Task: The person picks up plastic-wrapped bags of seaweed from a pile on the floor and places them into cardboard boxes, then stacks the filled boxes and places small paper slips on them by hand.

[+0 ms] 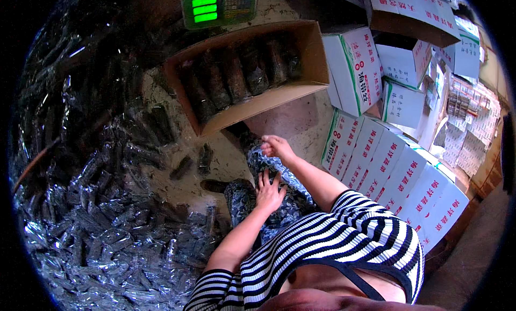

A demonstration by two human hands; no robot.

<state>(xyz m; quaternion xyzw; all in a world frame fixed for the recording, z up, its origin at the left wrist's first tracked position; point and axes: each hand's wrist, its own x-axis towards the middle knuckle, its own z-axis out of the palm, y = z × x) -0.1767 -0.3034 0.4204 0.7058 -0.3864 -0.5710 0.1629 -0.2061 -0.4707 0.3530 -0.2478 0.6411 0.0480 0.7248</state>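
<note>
Open carton (263, 102) of dark packets (252, 69), set just past the knees, near flap toward the body. Closest in: left hand (269, 194), fingers apart and laid on the patterned trousers (293, 195), gripping nothing visible. A little farther out, by the right leg: right hand (276, 146), fingers curled inward (whether pinching anything small, cannot tell). Left of the legs, a broad heap of loose glossy packets (102, 219), with a couple of stray packets (181, 167) on the floor (185, 192) near the carton's close left corner. To the right, white cartons (376, 171) in a stack. Key relation, by judgement: carton ahead of the right hand and slightly to its left, gap between; left hand farther back. Long axis of the carton running crosswise, slightly skewed; packets inside side by side, lengths pointing roughly away from the body. Farthest out, beyond the carton: device with green-lit display (217, 9).
</note>
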